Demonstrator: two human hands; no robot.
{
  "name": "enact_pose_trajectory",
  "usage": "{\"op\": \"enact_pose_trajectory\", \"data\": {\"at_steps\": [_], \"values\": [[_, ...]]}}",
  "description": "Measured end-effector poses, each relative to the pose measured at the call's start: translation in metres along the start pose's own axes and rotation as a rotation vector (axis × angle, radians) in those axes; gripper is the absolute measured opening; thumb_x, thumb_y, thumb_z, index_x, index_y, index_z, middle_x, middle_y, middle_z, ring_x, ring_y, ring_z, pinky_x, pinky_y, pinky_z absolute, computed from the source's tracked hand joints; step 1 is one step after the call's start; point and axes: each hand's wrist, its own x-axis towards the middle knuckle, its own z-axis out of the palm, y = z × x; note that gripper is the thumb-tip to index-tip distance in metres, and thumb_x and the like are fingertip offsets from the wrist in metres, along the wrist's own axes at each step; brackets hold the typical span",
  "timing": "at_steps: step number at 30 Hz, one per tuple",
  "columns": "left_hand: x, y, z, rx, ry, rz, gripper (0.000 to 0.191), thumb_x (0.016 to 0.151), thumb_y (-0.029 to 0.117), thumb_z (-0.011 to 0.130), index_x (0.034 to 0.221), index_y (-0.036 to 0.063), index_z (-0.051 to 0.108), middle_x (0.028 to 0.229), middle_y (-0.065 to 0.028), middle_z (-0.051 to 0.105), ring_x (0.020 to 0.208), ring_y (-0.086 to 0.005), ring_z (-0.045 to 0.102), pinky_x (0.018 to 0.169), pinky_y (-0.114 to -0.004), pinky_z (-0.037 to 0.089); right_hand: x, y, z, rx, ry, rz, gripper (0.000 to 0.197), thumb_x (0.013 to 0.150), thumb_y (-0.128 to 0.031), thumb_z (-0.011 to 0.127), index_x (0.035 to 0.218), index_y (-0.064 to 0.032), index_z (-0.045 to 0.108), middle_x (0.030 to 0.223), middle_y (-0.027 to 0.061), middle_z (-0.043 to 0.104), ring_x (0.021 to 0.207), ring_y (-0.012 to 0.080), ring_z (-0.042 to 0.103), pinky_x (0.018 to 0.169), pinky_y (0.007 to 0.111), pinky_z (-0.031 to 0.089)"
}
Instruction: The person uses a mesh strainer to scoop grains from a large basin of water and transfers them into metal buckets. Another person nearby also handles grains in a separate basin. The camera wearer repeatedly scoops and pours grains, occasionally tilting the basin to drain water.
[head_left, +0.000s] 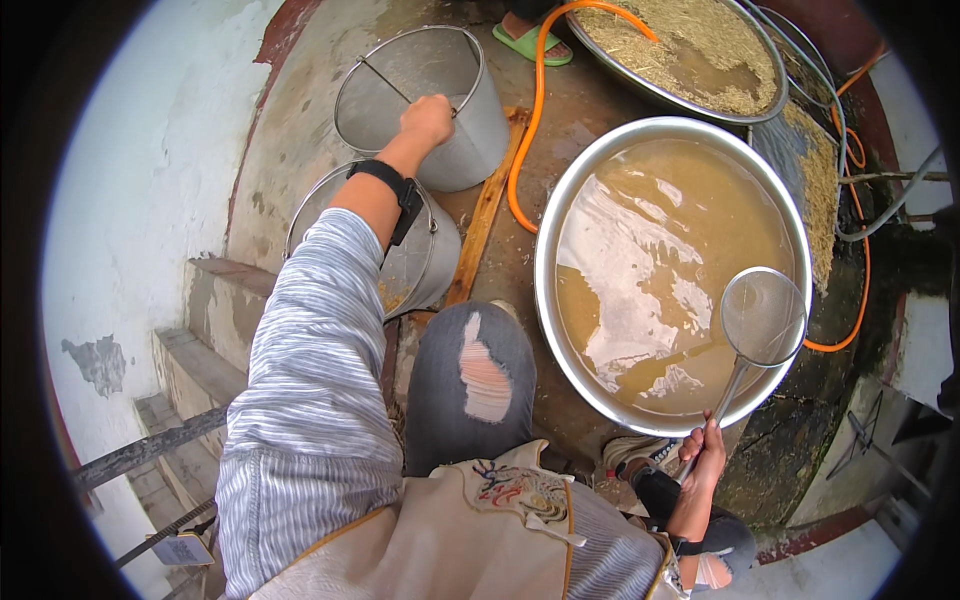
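My left hand (429, 120) is closed on the wire handle of a metal bucket (472, 131). A second metal bucket (439, 259), with some grain at its bottom, stands nearer to me under my forearm. In my right hand (703, 454) is the handle of a round wire-mesh skimmer (763, 316). Its mesh head lies over the right part of a large metal basin (551, 330), near the rim. Cloudy brown water (720, 202) fills much of this basin, with bright reflections on its surface.
Another metal basin (772, 105) holds straw-coloured husks and water. An orange hose (536, 90) runs between buckets and basins into it. A wooden plank (484, 217) lies beside the buckets. A person's foot in a green sandal (529, 43) is at the top. Concrete steps (202, 364) are at left.
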Motion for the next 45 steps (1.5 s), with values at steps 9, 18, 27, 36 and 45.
{"op": "enact_pose_trajectory", "data": {"at_steps": [9, 18, 27, 36, 45], "values": [[-0.010, 0.003, -0.027, -0.028, -0.076, 0.155, 0.049, 0.078, 0.026, 0.066, 0.122, 0.0073, 0.054, 0.120, -0.0184, 0.057, 0.113, -0.0336, 0.054, 0.093, -0.041, 0.045, -0.001, 0.001, 0.002, 0.013, -0.061, -0.008, 0.027, 0.097, -0.024, 0.046, 0.117, -0.0065, 0.047, 0.060, -0.0033, 0.035, 0.044, 0.0055, 0.033, 0.036, 0.021, 0.030], [-0.163, -0.092, -0.093, -0.734, 0.116, 0.192, 0.045, 0.089, 0.037, 0.057, 0.121, 0.0063, 0.053, 0.109, -0.0106, 0.062, 0.102, -0.0230, 0.058, 0.085, -0.032, 0.045, -0.007, -0.001, 0.009, 0.002, -0.130, -0.033, 0.027, 0.097, -0.024, 0.046, 0.117, -0.0065, 0.047, 0.061, -0.0026, 0.035, 0.045, 0.0055, 0.034, 0.037, 0.021, 0.030], [-0.383, -0.128, 0.021, -1.804, -0.496, -0.995, 0.063, 0.086, 0.043, 0.060, 0.123, -0.0022, 0.037, 0.105, -0.0148, 0.053, 0.091, -0.0312, 0.063, 0.074, -0.044, 0.056, -0.008, 0.005, -0.002, 0.001, -0.234, -0.002, 0.027, 0.097, -0.025, 0.045, 0.115, -0.0046, 0.047, 0.062, -0.0022, 0.036, 0.046, 0.0060, 0.034, 0.038, 0.020, 0.031], [-0.309, -0.139, 0.101, -2.273, -0.102, -1.161, 0.049, 0.088, 0.004, 0.043, 0.129, -0.0078, 0.020, 0.128, -0.0319, 0.034, 0.097, -0.0516, 0.055, 0.073, -0.049, 0.058, -0.023, 0.012, -0.013, 0.001, -0.237, -0.001, 0.026, 0.097, -0.025, 0.045, 0.114, -0.0058, 0.047, 0.062, -0.0021, 0.036, 0.046, 0.0065, 0.035, 0.039, 0.021, 0.032], [-0.336, -0.188, 0.077, -2.270, -0.227, -1.019, 0.042, 0.080, -0.004, 0.035, 0.117, -0.0224, 0.028, 0.115, -0.0367, 0.044, 0.097, -0.0537, 0.054, 0.071, -0.042, 0.060, -0.019, 0.018, -0.014, -0.068, -0.204, -0.045, 0.025, 0.097, -0.027, 0.046, 0.112, -0.0074, 0.047, 0.060, -0.0029, 0.034, 0.046, 0.0059, 0.033, 0.039, 0.021, 0.031]]}}
